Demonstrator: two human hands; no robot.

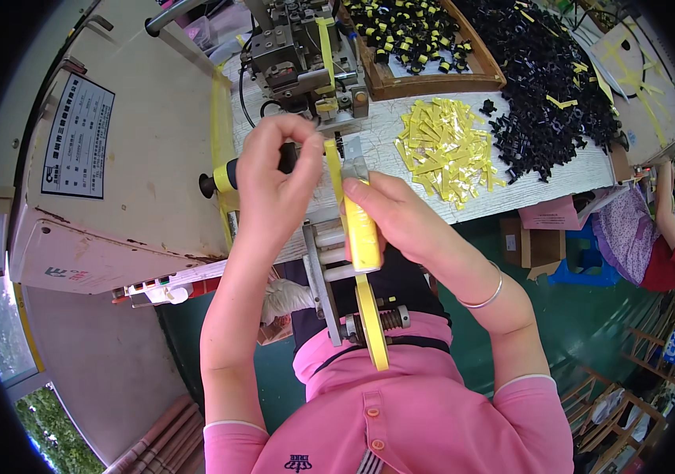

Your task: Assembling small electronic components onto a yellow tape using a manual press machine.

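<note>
My right hand (397, 213) grips a yellow utility knife (364, 241), whose grey metal end points away from me. My left hand (278, 178) is raised just left of it, thumb and forefinger closed in a pinch. Whatever lies between those fingertips is too small to make out. Right beside them stands a narrow strip of yellow tape (333, 167), which passes close to the knife. A roll of yellow tape (371, 324) sits on a spindle near my waist. Beyond my hands is a metal machine (298, 67) with yellow tape threaded through it.
Cut yellow strips (444, 150) lie heaped on the white tabletop (381, 134). Behind them, a wooden tray (432, 85) holds black parts with yellow bands. A large pile of black parts (543, 103) spreads rightward. A beige machine cabinet (132, 182) stands left. Another person's arm (667, 205) shows far right.
</note>
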